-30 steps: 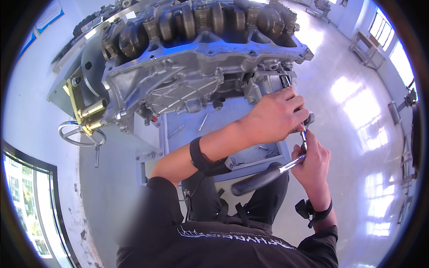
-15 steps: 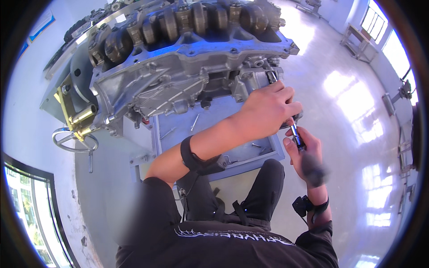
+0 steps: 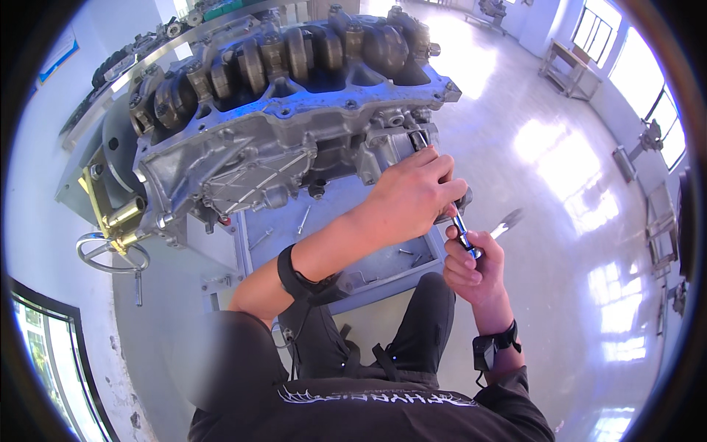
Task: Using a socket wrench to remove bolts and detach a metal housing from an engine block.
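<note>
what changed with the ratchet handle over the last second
The right hand swung the ratchet handle from lying out to the left up to nearly upright, keeping its grip. The left hand stayed on the tool head at the engine block.

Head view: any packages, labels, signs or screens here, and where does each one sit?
Wall sign: upper left, on the pale wall behind the engine block; rectangular, blue with a lighter panel; too blurred for detail.
No packages or screens show.
</note>
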The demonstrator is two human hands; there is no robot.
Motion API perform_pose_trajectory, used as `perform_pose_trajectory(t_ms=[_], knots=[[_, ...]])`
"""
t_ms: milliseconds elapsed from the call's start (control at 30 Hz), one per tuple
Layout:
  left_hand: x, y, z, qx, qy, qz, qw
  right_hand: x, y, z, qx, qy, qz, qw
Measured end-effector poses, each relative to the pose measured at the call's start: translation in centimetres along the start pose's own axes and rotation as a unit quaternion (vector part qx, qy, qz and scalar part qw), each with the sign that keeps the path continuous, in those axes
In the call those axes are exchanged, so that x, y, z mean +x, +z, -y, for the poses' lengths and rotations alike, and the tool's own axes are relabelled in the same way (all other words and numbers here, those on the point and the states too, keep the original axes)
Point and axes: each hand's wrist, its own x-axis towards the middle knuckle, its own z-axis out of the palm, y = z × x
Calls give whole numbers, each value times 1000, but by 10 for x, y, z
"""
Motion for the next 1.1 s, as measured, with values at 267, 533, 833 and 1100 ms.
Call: perform_pose_trajectory(t_ms=[267,533,833,1100], knots=[[-3,-8,2,-26,-19,30,999,0,52,-2,-657,-158,-214,706],[3,-16,2,-14,-28,50,998,2,61,-20,-933,-204,-220,200],[5,-14,0,-11,-40,72,997,-5,50,-5,-676,-200,-197,681],[6,-13,-2,-20,-39,65,997,4,7,0,58,8,-44,997]])
